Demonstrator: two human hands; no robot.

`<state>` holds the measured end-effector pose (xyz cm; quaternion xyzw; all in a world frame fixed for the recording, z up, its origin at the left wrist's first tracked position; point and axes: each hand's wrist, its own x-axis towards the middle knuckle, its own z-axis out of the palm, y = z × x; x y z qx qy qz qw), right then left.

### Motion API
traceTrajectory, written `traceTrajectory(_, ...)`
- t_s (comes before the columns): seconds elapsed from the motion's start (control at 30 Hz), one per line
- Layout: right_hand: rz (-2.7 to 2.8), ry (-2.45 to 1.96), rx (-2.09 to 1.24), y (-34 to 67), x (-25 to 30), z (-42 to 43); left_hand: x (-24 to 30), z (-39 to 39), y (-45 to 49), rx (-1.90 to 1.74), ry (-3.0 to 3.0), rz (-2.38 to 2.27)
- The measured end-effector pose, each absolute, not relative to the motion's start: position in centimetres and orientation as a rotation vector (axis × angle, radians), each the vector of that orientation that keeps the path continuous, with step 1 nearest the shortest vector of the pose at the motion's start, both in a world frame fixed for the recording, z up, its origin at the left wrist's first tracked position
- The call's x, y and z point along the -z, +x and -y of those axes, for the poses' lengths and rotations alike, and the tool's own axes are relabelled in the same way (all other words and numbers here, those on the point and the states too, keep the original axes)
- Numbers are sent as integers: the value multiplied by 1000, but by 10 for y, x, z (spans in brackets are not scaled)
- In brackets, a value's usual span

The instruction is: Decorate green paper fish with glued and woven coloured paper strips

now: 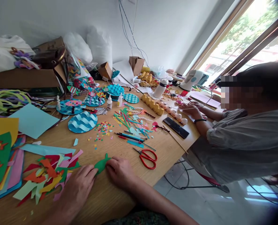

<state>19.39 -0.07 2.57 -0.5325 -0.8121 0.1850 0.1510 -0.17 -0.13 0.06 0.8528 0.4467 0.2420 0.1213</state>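
A small green paper cut-out [101, 164], shaped like a fish, lies on the wooden table [101, 193] near its front edge. My left hand [79, 184] rests on the table with its fingertips pressing the cut-out's left end. My right hand [120, 171] lies beside it, fingers curled down on the cut-out's right end. Both hands hold the same piece flat. Red-handled scissors [147, 157] lie just right of my right hand.
Coloured paper scraps [47, 176] lie left of my hands. Blue wave discs [82, 122], glue bottles [109, 102], pens and paper strips [129, 125] crowd the middle. A person in grey [241, 140] sits at the right, hands [191, 109] on a wire. Cardboard boxes stand behind.
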Motion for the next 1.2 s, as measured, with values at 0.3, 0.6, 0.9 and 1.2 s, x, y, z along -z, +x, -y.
traceTrajectory(0.3, 2308, -1503, -553, 194, -24, 0, -2, 3, -2, -834, 2372, -1257)
traceTrajectory(0.6, 2283, -1483, -537, 192, -24, 3, 0, 2, -2, -807, 2450, -1298)
traceTrajectory(0.9, 2220, -1542, -460, 226, -57, -29, -8, 2, -3, -773, 2465, -1268)
traceTrajectory(1.2, 2367, -1987, -229, 251, -82, -125, -13, 6, 0, -810, 2426, -1286)
